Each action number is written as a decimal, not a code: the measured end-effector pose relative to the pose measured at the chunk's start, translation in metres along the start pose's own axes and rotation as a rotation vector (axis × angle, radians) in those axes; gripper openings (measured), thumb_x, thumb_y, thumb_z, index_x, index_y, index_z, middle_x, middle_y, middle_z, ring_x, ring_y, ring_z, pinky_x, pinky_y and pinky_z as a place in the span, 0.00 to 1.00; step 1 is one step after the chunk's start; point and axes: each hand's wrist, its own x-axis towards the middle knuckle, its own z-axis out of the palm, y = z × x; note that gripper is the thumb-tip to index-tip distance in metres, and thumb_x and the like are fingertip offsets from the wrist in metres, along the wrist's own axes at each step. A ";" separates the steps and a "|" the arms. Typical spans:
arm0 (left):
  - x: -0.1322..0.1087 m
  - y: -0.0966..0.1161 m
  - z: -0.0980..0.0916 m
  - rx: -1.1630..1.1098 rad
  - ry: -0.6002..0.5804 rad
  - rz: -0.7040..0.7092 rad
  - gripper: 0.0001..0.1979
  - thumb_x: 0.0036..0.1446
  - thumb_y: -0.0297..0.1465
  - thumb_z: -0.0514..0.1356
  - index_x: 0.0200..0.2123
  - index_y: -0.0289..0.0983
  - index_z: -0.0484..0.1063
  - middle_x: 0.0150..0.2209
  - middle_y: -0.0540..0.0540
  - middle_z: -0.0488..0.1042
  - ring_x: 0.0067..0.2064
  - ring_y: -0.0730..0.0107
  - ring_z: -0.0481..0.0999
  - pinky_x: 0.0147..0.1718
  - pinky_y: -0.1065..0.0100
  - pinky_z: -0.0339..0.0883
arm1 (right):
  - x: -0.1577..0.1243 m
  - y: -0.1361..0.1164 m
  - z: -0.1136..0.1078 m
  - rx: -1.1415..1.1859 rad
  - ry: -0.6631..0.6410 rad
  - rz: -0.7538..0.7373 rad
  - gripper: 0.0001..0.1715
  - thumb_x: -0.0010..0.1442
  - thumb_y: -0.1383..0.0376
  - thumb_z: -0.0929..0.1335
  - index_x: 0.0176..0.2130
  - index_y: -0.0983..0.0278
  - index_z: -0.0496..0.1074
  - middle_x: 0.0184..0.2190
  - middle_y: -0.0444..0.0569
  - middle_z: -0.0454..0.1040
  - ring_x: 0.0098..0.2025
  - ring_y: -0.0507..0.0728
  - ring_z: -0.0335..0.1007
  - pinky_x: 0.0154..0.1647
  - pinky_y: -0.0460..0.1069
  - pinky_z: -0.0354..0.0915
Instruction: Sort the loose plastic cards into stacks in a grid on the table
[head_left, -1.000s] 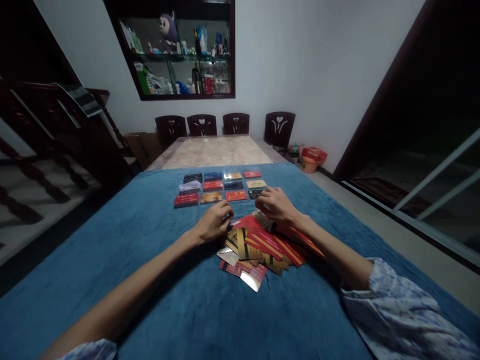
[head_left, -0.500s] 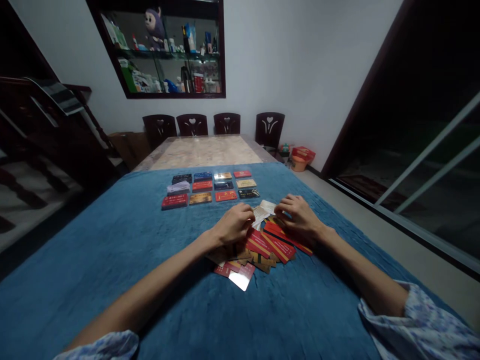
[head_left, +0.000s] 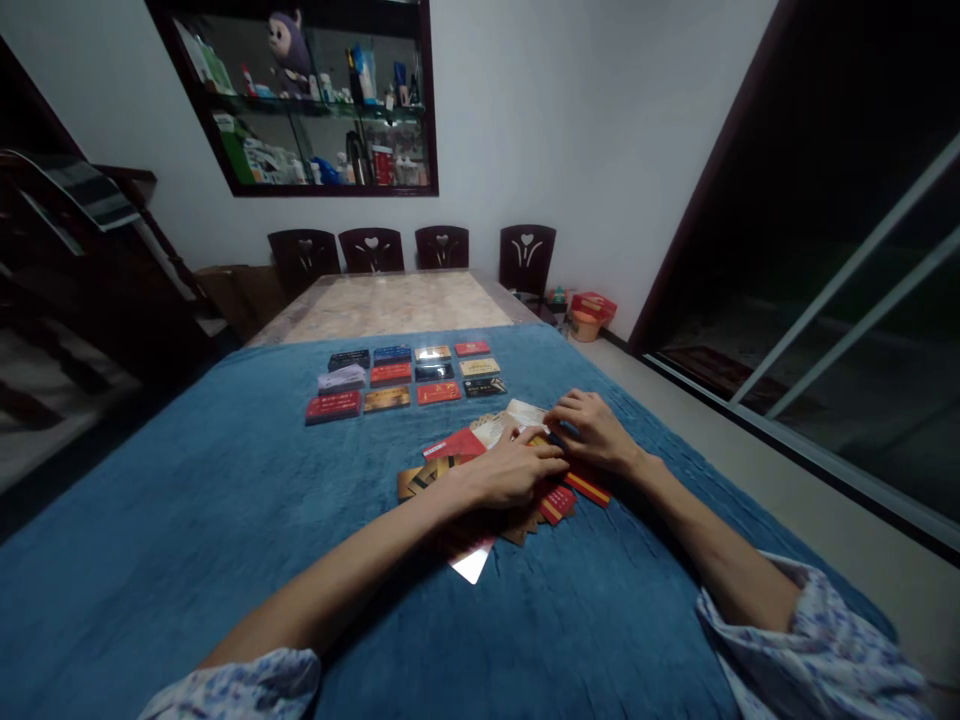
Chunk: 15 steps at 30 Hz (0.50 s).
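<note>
A loose pile of cards lies on the blue cloth, with white, brown and red cards [head_left: 456, 444] sticking out at its edges. My left hand [head_left: 514, 472] rests flat across the middle of the pile, fingers stretched to the right and covering many of the cards. Close by, my right hand [head_left: 592, 432] is bent over the pile's right side, its fingertips drawn together near a dark card edge; what they hold is hidden. A red and yellow card [head_left: 588, 489] shows below the right hand. A shiny pale card [head_left: 474, 563] juts out at the near side.
Beyond the pile, several card stacks stand in rows, among them a red stack [head_left: 333, 406] and a dark stack [head_left: 484, 387]. The blue cloth [head_left: 225, 500] covers the near part of the table. Dark chairs [head_left: 527, 258] line its far end.
My left hand has moved right across the pile and its fingers have straightened. More red and brown cards show to its left. The right hand stays at the pile's right side.
</note>
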 end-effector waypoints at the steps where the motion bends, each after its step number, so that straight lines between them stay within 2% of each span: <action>1: 0.000 -0.001 0.000 0.014 0.000 0.003 0.26 0.55 0.20 0.53 0.56 0.41 0.69 0.62 0.44 0.70 0.63 0.50 0.59 0.57 0.47 0.52 | 0.000 0.000 0.000 0.011 -0.004 -0.008 0.10 0.63 0.68 0.66 0.35 0.63 0.77 0.32 0.51 0.78 0.38 0.58 0.66 0.38 0.52 0.54; 5: -0.004 -0.003 -0.004 0.074 0.010 0.002 0.19 0.57 0.22 0.55 0.50 0.39 0.72 0.57 0.43 0.73 0.63 0.50 0.60 0.58 0.47 0.52 | -0.002 -0.002 -0.003 0.070 -0.027 -0.036 0.08 0.62 0.68 0.67 0.37 0.63 0.77 0.34 0.51 0.78 0.39 0.58 0.66 0.39 0.53 0.55; 8: -0.008 -0.005 -0.009 0.116 0.012 -0.020 0.12 0.56 0.24 0.58 0.44 0.37 0.74 0.59 0.41 0.71 0.63 0.48 0.60 0.57 0.48 0.55 | -0.004 -0.002 -0.006 0.135 -0.044 -0.047 0.08 0.63 0.65 0.67 0.37 0.63 0.77 0.35 0.52 0.78 0.40 0.59 0.67 0.40 0.53 0.56; 11: -0.010 -0.008 -0.013 0.149 0.005 -0.078 0.08 0.57 0.25 0.58 0.41 0.36 0.73 0.59 0.39 0.71 0.63 0.47 0.60 0.55 0.48 0.57 | -0.005 -0.004 -0.010 0.207 -0.102 -0.065 0.09 0.64 0.61 0.67 0.38 0.62 0.77 0.35 0.52 0.78 0.40 0.59 0.66 0.40 0.53 0.58; 15: -0.012 -0.013 -0.013 0.155 0.024 -0.140 0.06 0.60 0.27 0.57 0.40 0.35 0.71 0.52 0.37 0.74 0.62 0.49 0.62 0.53 0.52 0.59 | -0.003 -0.008 -0.017 0.264 -0.211 -0.075 0.10 0.63 0.60 0.68 0.37 0.62 0.76 0.35 0.51 0.76 0.39 0.59 0.66 0.41 0.54 0.60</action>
